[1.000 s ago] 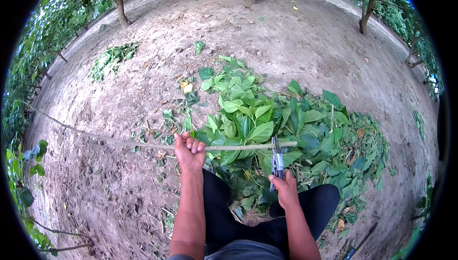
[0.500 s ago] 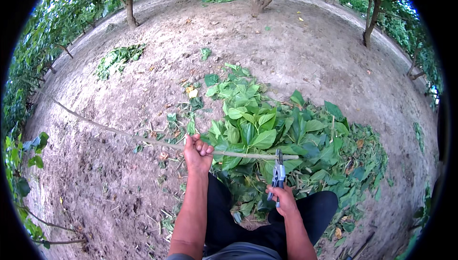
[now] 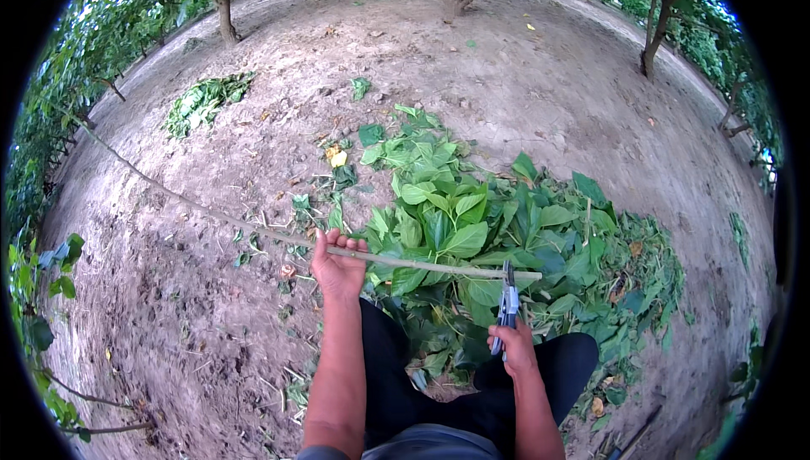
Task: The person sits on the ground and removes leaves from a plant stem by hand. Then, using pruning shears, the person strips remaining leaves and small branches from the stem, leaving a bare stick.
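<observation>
Left hand [image 3: 337, 267]: grip clamped on long bare branch [image 3: 253, 228].
Right hand [image 3: 515, 347]: grip clamped on pruning shears [image 3: 508, 301], blades at branch end.
Beneath: leaf pile [image 3: 506, 232].

Bare dirt ground [image 3: 540, 97] carries leaf piles [image 3: 506, 232], perhaps scattered twigs.

Your left hand [image 3: 338, 267] is reaching forward with the arm nearly straight, fingers curling over the top in a closed fist, knuckles facing up. Your right hand [image 3: 515, 347] is sitting lower and closer to your body, forearm angling inward, fingers wrapping tight in a grip, thumb side pointing away from you
</observation>
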`<state>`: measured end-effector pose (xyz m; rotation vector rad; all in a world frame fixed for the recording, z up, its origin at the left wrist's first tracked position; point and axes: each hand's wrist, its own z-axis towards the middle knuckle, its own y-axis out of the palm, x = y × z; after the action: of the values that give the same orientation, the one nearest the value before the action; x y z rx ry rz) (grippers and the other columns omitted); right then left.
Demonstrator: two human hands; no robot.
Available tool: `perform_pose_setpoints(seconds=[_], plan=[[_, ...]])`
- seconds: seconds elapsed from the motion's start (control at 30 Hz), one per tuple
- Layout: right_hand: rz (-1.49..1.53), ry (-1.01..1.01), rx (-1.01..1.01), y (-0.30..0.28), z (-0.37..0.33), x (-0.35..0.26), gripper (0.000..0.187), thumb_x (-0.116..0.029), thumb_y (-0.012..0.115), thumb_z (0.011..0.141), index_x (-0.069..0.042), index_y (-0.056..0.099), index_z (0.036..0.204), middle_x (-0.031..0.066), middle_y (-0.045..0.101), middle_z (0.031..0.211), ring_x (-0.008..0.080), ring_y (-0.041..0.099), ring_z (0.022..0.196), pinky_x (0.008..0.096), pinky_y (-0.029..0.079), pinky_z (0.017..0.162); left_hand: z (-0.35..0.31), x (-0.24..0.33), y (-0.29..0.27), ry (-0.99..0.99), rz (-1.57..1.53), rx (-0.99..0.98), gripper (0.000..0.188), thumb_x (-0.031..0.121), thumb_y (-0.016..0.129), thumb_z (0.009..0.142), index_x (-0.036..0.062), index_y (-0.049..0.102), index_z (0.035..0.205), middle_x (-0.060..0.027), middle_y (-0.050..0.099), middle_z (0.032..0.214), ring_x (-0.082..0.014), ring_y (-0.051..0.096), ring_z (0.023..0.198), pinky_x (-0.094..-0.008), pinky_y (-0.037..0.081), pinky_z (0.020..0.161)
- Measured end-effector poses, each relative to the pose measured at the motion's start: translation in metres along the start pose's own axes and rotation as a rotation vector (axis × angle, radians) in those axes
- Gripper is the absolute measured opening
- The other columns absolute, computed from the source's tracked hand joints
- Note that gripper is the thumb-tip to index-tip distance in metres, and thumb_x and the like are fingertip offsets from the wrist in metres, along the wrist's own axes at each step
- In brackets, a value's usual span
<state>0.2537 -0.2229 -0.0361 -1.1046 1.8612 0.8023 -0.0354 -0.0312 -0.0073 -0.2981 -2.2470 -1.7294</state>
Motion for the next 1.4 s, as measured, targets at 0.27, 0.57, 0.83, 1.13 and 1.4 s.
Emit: perform_pose_setpoints(seconds=[0.27,0.57,0.83,1.13,1.4], plan=[[-0.121,-0.038,-0.012,-0.022,0.012,-0.004,0.026,-0.012,0.068,0.076,0.001,0.05,0.089,0.0035,0.053,0.063,0.011,0.049,0.052,0.0267,0.037,0.048,0.008,0.01,-0.023,-0.082,0.014,0.029,0.037,0.041,0.052,0.096,0.005,0.059,0.09,0.0035,0.041,0.055,-0.0086,0.038,0.045,-0.0263,0.036,0.049],[-0.183,-0.035,0.007,-0.025,0.007,-0.022,0.019,-0.009,0.065,0.077,-0.001,0.05,0.086,0.0023,0.049,0.059,0.0103,0.046,0.046,0.0281,0.034,0.043,0.007,-0.006,-0.008,0.023,0.106,0.158,0.043,0.038,0.036,0.102,0.0067,0.059,0.086,0.0043,0.034,0.054,-0.0075,0.026,0.043,-0.0245,0.028,0.043],[-0.197,-0.043,0.012,-0.035,0.009,-0.01,0.021,-0.009,0.064,0.078,0.001,0.052,0.092,0.0047,0.055,0.064,0.0117,0.05,0.05,0.0267,0.038,0.046,0.006,-0.008,-0.005,0.088,0.081,0.206,0.045,0.039,0.034,0.103,0.0047,0.059,0.087,0.005,0.029,0.054,-0.0073,0.024,0.044,-0.0239,0.027,0.042],[-0.238,-0.033,-0.212,-0.019,-0.009,-0.003,0.029,-0.014,0.066,0.078,0.002,0.057,0.099,0.0021,0.056,0.082,0.0108,0.05,0.072,0.0265,0.041,0.067,0.005,-0.008,-0.004,0.088,0.06,0.232,0.046,0.041,0.033,0.103,0.0064,0.057,0.085,0.0047,0.032,0.052,-0.0073,0.026,0.043,-0.0238,0.028,0.042],[-0.387,-0.075,-0.341,0.002,-0.017,-0.022,0.068,-0.02,0.063,0.08,-0.006,0.038,0.142,0.0047,0.059,0.094,0.0177,0.052,0.083,0.0301,0.042,0.081,0.003,-0.007,-0.004,0.051,0.06,0.204,0.046,0.04,0.033,0.103,0.0073,0.058,0.083,0.0041,0.034,0.052,-0.0084,0.028,0.043,-0.0253,0.03,0.044]])
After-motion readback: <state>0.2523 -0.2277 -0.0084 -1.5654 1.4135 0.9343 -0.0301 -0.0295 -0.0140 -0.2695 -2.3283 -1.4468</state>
